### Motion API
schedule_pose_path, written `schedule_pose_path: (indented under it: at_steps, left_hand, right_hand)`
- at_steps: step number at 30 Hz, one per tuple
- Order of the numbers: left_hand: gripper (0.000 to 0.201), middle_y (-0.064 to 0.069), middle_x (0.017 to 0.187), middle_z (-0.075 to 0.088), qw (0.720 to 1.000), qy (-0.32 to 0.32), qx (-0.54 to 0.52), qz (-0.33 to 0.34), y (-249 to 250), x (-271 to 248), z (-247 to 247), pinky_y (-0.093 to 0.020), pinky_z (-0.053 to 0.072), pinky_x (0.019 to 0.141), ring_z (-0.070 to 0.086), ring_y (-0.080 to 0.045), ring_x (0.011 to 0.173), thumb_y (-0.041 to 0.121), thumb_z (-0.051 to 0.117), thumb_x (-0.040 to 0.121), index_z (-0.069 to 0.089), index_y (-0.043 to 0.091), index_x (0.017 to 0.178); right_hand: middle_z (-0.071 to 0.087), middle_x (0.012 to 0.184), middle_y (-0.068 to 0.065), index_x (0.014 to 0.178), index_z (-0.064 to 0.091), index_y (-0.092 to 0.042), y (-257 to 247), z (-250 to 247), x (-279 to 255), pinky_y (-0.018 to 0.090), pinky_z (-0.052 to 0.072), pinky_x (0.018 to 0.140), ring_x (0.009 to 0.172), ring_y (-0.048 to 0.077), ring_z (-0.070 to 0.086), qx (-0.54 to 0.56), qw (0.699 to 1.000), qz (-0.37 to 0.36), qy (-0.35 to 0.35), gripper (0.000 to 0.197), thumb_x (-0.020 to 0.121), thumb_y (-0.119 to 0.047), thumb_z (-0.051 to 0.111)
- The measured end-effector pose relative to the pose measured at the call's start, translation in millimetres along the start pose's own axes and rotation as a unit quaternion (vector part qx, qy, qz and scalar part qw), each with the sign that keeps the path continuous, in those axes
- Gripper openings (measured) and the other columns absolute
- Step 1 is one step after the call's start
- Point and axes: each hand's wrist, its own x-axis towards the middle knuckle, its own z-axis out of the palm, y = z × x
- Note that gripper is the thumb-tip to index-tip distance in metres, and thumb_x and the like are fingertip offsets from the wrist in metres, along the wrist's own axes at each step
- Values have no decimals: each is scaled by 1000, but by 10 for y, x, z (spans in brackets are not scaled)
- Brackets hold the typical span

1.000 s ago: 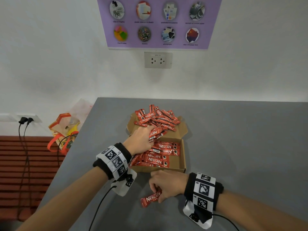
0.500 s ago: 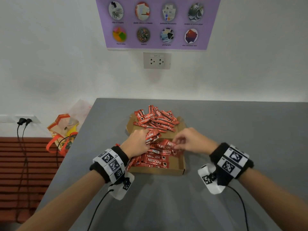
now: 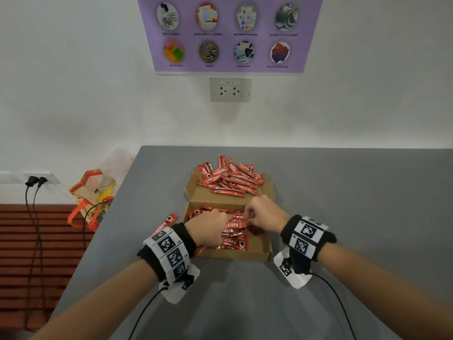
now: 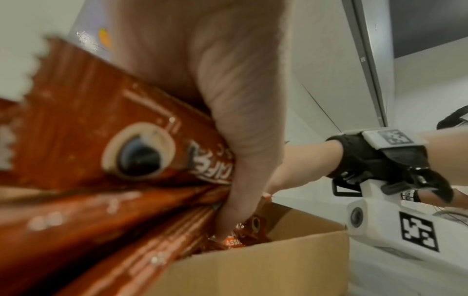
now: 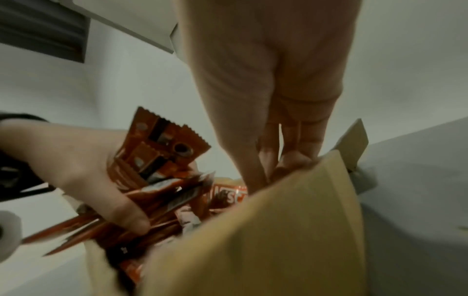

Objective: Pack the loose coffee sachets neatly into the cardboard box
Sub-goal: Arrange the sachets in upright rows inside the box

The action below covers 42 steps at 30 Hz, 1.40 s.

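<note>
The open cardboard box [image 3: 235, 254] lies on the grey table [image 3: 343, 192] with several red coffee sachets [image 3: 234, 238] inside. More loose sachets [image 3: 228, 177] are heaped on its folded-back lid. My left hand [image 3: 219, 224] is in the box's left half and grips a bundle of sachets [image 4: 121, 152]. Their ends stick back past my wrist [image 3: 169, 220]. My right hand [image 3: 247, 217] reaches down into the middle of the box. Its bunched fingertips [image 5: 286, 162] pinch a sachet, partly hidden by the box wall [image 5: 278, 240].
The table's left edge runs close to the box. Beyond it a clear bag with orange handles [image 3: 93, 195] sits on the floor, with cables plugged into a wall socket [image 3: 34, 180]. A wall outlet [image 3: 230, 90] and a purple poster [image 3: 228, 33] face me.
My right hand took the sachet from the table in front of the box and carried it into the box. My left hand drew back from the lid pile with sachets.
</note>
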Motion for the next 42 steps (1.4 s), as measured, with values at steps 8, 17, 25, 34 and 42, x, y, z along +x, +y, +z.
schedule_pose_path:
  at_steps: [8,17,25,34,42]
  left_hand:
    - [41,-9,114,61,997,-78,22,17,69,23,66,-38,51,90,59,-24,101,6,62,79,56,8,120]
    - [51,-11,124,54,995,-89,39,-2,101,55,43,-37,47,96,53,-27,112,8,61,79,49,8,129]
    - [56,-14,129,48,995,-89,40,-16,171,35,2,-33,42,95,47,-27,117,6,59,82,41,7,135]
    - [52,-13,127,48,996,-86,31,-23,162,19,3,-34,42,97,48,-27,115,8,60,83,45,9,132]
    - [64,-13,133,48,995,-97,22,-33,158,59,3,-34,43,99,48,-27,119,7,63,80,38,12,138]
  right_hand:
    - [68,89,3,84,71,-11,8,98,60,32,54,78,84,17,63,-91,996,-17,9,7,82,-8,65]
    - [67,95,2,93,66,-13,29,60,11,32,52,80,90,17,61,-137,989,-47,-10,20,81,-27,71]
    - [70,91,-4,85,71,-18,-9,-11,-78,30,48,85,87,12,63,-147,987,-55,-20,17,86,-8,57]
    - [65,98,-1,94,62,-17,9,98,-33,40,36,93,95,20,58,-221,974,-26,-33,24,83,-39,65]
    - [64,93,-2,87,62,-19,16,111,-17,40,34,93,93,19,57,-154,988,-13,-13,8,86,-13,57]
